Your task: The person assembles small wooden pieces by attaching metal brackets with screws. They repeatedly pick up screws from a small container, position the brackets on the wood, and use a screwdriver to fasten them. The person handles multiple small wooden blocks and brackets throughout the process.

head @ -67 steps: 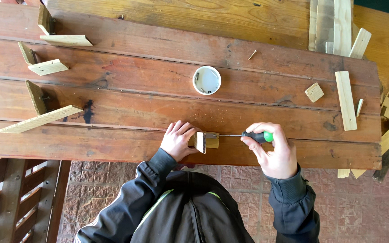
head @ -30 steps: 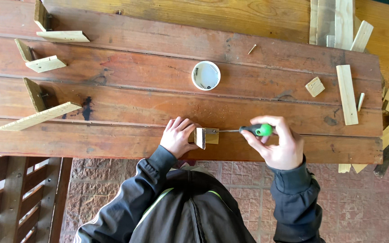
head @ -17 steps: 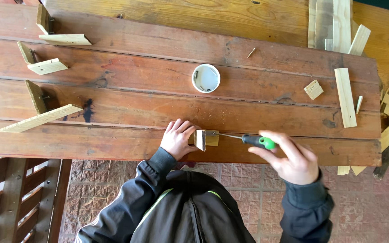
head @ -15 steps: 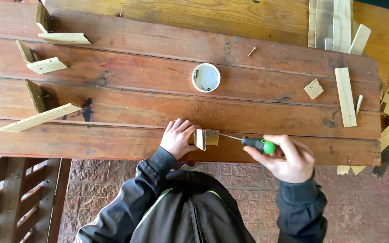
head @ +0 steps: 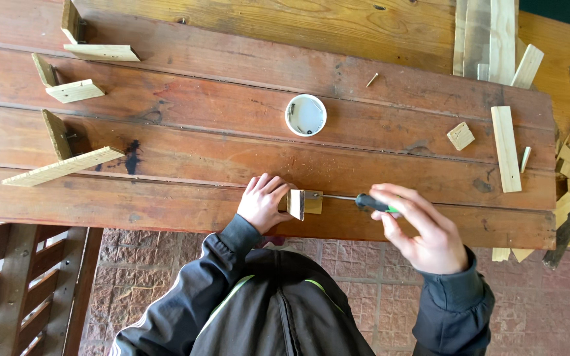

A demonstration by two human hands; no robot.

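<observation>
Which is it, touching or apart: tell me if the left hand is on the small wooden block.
Touching. The head view shows the left hand with its fingers pressed against the side of the small wooden block, no gap between them.

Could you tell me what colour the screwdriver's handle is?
Black and green, on the screwdriver in the right hand, head view.

Even, soft daylight, faint shadows, sharp focus, no glare.

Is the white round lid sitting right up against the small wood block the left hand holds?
No, the white round lid lies apart on a farther plank from the small wood block.
</observation>
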